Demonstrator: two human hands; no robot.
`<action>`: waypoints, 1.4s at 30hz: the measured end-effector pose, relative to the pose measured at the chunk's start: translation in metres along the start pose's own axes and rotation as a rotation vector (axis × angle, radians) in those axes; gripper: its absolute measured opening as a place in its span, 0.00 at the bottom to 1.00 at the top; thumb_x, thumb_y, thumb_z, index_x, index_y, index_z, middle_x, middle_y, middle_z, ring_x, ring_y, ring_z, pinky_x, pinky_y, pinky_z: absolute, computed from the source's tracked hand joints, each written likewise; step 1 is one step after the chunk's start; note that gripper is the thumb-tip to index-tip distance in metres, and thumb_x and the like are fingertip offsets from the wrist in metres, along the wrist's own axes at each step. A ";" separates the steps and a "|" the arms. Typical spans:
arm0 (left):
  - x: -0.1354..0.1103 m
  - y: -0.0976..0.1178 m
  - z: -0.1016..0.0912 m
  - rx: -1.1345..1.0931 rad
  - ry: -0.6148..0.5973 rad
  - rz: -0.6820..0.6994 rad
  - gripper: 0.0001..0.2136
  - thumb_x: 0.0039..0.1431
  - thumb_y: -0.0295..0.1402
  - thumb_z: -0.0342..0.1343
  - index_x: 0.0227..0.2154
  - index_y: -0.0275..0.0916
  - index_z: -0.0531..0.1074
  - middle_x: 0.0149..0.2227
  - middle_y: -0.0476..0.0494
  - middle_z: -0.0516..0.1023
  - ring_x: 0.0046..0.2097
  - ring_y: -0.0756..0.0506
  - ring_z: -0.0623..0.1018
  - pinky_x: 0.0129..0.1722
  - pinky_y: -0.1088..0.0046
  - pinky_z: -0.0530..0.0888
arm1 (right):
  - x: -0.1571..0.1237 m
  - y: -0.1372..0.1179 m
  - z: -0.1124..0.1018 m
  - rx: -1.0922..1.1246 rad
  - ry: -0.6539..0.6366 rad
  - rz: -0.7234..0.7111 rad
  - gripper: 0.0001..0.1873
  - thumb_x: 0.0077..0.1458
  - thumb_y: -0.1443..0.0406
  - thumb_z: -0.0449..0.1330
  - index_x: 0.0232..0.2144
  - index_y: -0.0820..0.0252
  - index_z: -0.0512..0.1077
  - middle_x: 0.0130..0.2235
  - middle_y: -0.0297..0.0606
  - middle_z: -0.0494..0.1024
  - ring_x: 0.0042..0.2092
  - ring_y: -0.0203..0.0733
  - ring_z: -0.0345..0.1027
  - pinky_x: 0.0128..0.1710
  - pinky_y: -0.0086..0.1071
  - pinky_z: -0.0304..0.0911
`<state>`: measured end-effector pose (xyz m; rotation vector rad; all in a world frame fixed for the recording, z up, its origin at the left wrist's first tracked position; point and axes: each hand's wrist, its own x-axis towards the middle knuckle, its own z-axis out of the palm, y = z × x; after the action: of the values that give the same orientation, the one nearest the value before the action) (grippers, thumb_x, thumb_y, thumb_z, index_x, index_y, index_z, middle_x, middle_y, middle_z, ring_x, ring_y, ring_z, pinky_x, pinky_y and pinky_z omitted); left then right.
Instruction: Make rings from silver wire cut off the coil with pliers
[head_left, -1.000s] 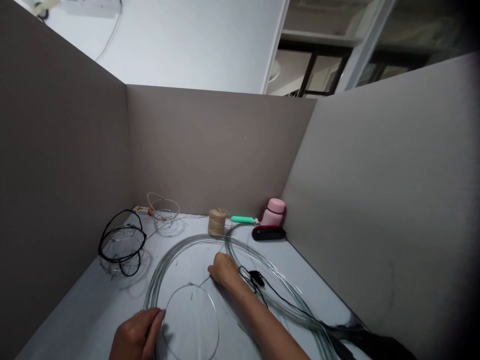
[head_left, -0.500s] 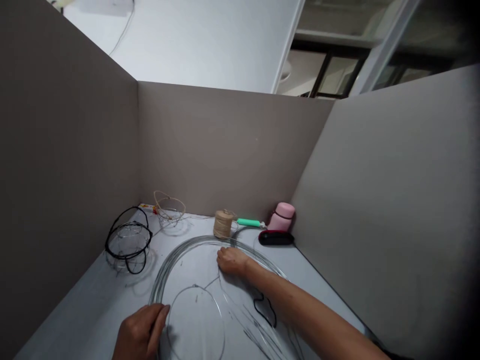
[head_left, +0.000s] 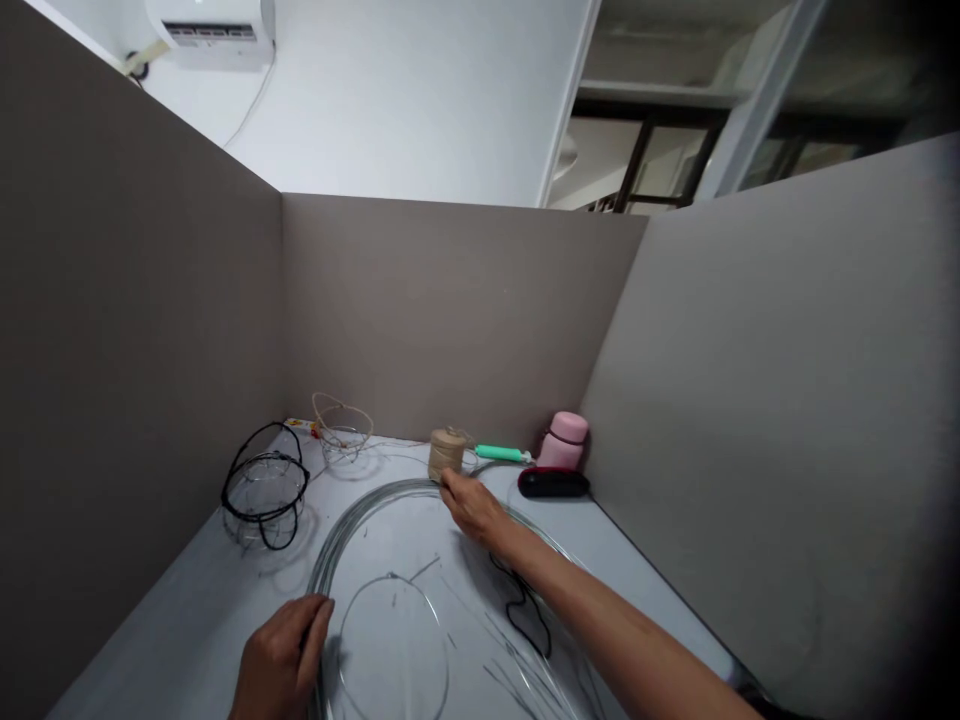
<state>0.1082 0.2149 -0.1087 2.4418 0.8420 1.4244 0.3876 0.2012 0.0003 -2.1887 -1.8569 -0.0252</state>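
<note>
My left hand (head_left: 281, 660) pinched the thin grey wire coil (head_left: 360, 503); my right hand (head_left: 469, 505) met the tan, tightly wound spool (head_left: 447, 452), its grip unclear.

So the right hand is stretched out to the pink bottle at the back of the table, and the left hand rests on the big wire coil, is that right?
Not quite. The head view shows the right hand stretched out to the twine spool, with its fingertips close to the spool's base. The pink bottle stands apart, further right. The left hand does rest on the big wire coil.
</note>
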 end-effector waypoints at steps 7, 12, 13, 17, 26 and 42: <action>0.003 0.008 -0.009 -0.050 0.104 0.071 0.10 0.57 0.35 0.46 0.30 0.38 0.71 0.26 0.46 0.76 0.28 0.50 0.77 0.28 0.82 0.73 | -0.082 -0.030 -0.042 0.375 0.088 0.096 0.12 0.56 0.63 0.35 0.26 0.56 0.53 0.23 0.29 0.71 0.18 0.31 0.65 0.15 0.23 0.56; 0.023 0.053 -0.052 0.022 0.306 0.197 0.09 0.55 0.28 0.49 0.40 0.38 0.67 0.32 0.44 0.75 0.33 0.49 0.76 0.34 0.78 0.72 | -0.136 -0.038 -0.053 0.556 -0.089 0.184 0.11 0.54 0.62 0.40 0.21 0.56 0.52 0.20 0.27 0.68 0.15 0.29 0.61 0.14 0.23 0.51; 0.033 0.064 -0.062 0.023 0.320 0.236 0.11 0.55 0.26 0.49 0.41 0.37 0.66 0.33 0.43 0.75 0.35 0.49 0.75 0.35 0.77 0.72 | -0.142 -0.038 -0.054 0.555 -0.106 0.186 0.11 0.54 0.61 0.41 0.21 0.56 0.52 0.20 0.27 0.67 0.15 0.28 0.59 0.14 0.23 0.51; 0.083 0.092 -0.079 0.065 0.084 0.303 0.12 0.56 0.26 0.47 0.44 0.38 0.65 0.38 0.41 0.72 0.40 0.48 0.72 0.38 0.73 0.71 | -0.157 -0.037 -0.058 0.597 -0.122 0.113 0.11 0.54 0.60 0.43 0.22 0.57 0.54 0.18 0.26 0.65 0.13 0.27 0.55 0.13 0.22 0.49; 0.107 0.091 -0.054 0.141 -0.451 0.146 0.12 0.58 0.30 0.42 0.40 0.39 0.69 0.32 0.43 0.76 0.34 0.48 0.75 0.35 0.73 0.69 | -0.177 -0.018 -0.063 1.191 -0.123 0.215 0.15 0.50 0.54 0.52 0.27 0.61 0.62 0.15 0.24 0.63 0.11 0.23 0.47 0.09 0.19 0.41; 0.090 0.063 -0.025 -0.305 -0.633 -0.447 0.08 0.57 0.33 0.41 0.36 0.39 0.61 0.21 0.50 0.72 0.16 0.53 0.68 0.16 0.80 0.61 | -0.183 -0.026 -0.049 1.226 -0.223 -0.010 0.12 0.48 0.62 0.54 0.34 0.62 0.71 0.36 0.44 0.77 0.38 0.45 0.70 0.29 0.33 0.63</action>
<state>0.1444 0.2107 -0.0027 2.0868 0.8551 0.5252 0.3376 0.0171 0.0182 -1.3043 -1.3276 1.0732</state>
